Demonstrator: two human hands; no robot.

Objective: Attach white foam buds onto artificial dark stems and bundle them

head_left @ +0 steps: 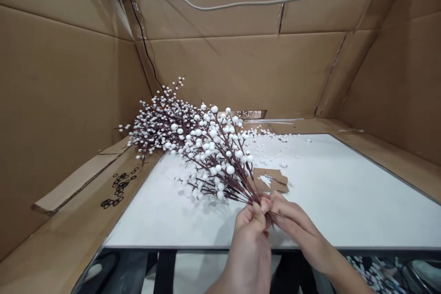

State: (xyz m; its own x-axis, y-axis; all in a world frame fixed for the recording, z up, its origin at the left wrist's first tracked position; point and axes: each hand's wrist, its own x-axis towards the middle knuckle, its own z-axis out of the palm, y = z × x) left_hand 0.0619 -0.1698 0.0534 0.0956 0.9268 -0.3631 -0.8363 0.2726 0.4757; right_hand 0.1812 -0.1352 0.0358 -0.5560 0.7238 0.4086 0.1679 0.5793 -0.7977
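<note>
Fingers of the left hand and right hand pinch the dark stems of a white-berried artificial spray; more sprays lie farther off, a cardboard scrap just beyond the fingers.

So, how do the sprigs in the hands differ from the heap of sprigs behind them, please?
The held sprigs are gathered at the stems by the left hand and right hand; the heap of sprigs lies untouched farther back, looking denser. Both carry white balls on dark reddish-brown stems.
</note>
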